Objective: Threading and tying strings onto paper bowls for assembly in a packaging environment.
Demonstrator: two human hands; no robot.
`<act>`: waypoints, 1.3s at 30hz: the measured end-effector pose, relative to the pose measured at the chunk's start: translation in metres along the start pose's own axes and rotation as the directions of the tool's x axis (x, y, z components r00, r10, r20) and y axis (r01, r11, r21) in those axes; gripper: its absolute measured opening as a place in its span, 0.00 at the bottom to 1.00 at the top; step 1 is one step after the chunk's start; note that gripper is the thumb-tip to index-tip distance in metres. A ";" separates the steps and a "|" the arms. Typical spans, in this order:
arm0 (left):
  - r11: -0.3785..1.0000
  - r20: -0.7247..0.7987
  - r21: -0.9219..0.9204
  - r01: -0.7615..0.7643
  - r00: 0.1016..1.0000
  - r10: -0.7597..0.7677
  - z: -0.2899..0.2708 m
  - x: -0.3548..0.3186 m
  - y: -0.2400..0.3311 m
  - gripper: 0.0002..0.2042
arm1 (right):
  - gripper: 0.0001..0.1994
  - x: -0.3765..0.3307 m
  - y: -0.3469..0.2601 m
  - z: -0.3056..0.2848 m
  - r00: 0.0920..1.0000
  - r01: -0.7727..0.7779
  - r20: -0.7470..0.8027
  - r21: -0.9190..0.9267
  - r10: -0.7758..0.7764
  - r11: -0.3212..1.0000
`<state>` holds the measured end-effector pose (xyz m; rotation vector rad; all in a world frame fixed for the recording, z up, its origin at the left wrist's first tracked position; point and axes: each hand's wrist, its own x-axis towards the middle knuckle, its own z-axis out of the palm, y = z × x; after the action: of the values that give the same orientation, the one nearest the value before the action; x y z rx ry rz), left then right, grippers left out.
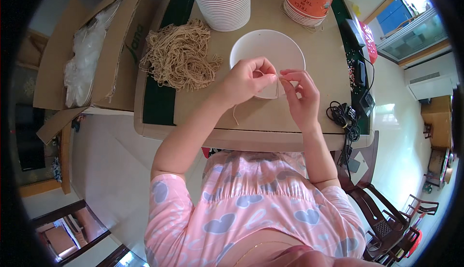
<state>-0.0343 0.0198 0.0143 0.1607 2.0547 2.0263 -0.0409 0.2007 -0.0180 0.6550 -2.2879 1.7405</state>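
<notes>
A white paper tub (253, 45) stands on the table in front of me with its mouth upward. My left hand (246, 78) is closed in a pinch over its near side, with a tan cord (236, 116) whose loose end hangs below the palm. Beside it, my right hand (303, 93) pinches thumb to forefinger on a short piece of the cord. The fingertips of both hands nearly meet over the tub's near wall, and they partly hide the cord there. Left of the tub lies a tangled heap of tan cords (179, 54).
A tall stack of white tubs (222, 1) rises behind the heap. Orange printed tubs (309, 1) are stacked at the far right. A cardboard box (118, 59) with clear plastic bags (90, 54) stands at the left. Black cables (345, 117) lie along the table's right edge.
</notes>
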 end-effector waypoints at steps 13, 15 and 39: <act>0.931 0.076 -0.286 0.228 0.974 -0.216 0.000 0.004 0.006 0.08 | 0.07 -0.013 -0.001 0.028 0.940 0.134 -0.323 0.065 -0.106 0.989; 0.924 0.032 -0.315 0.219 0.975 -0.220 -0.001 0.002 0.007 0.07 | 0.08 -0.013 0.000 0.027 0.935 0.193 -0.307 0.021 -0.178 0.981; 0.898 -0.243 0.431 -0.091 0.946 0.213 0.008 -0.026 0.005 0.06 | 0.03 -0.008 -0.002 0.024 0.986 -0.128 -0.081 0.169 0.143 0.977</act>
<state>-0.0079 0.0208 0.0218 0.1150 2.7229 1.7450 -0.0306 0.1787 -0.0264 0.4425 -2.1907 1.9928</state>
